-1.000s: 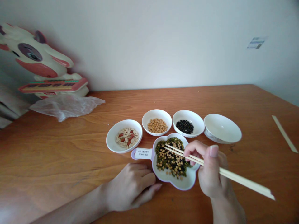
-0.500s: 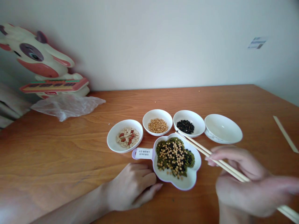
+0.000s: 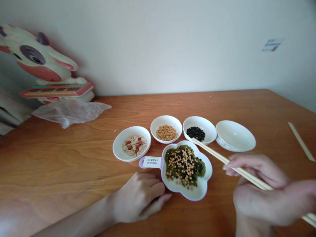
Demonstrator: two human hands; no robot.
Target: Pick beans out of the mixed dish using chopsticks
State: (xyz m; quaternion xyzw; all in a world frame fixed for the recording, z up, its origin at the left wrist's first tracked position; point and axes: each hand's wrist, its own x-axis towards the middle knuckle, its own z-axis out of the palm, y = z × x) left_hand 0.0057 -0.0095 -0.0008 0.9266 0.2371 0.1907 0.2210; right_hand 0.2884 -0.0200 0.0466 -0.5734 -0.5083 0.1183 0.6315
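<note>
STEP: apparently chopstick transfer | RIGHT: your right hand pinches the chopsticks, tips close together at the black-bean bowl's near rim; load indiscernible | LEFT: your left hand curls palm-down, grip indeterminable, left of the near flower-shaped dish | NEXT: likely requires steady tips

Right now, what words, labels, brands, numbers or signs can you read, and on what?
None reads for certain.
White label on the handled dish: upside-down characters, too small.
Red patch on the cow toy: pale lettering, too blurred.
Sticker on the wall: blurred, unreadable.
</note>
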